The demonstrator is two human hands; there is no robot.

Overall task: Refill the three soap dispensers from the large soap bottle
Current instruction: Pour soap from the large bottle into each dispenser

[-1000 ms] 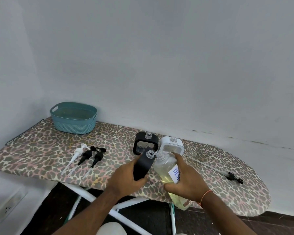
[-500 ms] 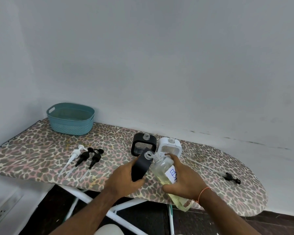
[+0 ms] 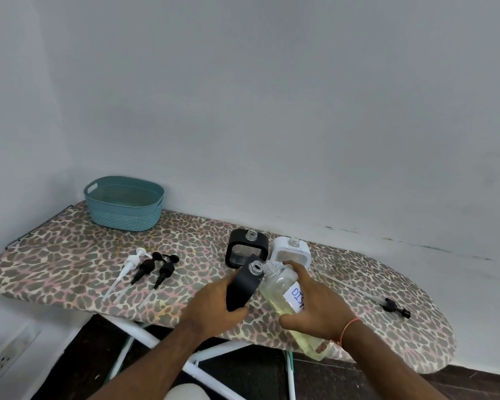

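My left hand (image 3: 214,308) grips a black soap dispenser (image 3: 243,284), tilted, its clear open neck pointing up and right. My right hand (image 3: 315,307) grips the large clear soap bottle (image 3: 280,287) of pale yellow liquid, tilted so its open mouth sits right beside the dispenser's neck. Behind them a second black dispenser (image 3: 244,249) and a white dispenser (image 3: 290,252) stand upright on the ironing board (image 3: 70,255) with open necks. Three pump heads lie to the left: one white pump (image 3: 129,264) and two black pumps (image 3: 156,268).
A teal basket (image 3: 124,203) stands at the board's far left corner. A long tube with a black pump cap (image 3: 393,306) lies on the right part of the board. A white wall runs close behind. A wall socket (image 3: 3,359) is low at the left.
Both hands keep their holds on the dispenser and the large bottle, mouths still together. The view has shifted slightly; nothing on the board has moved.
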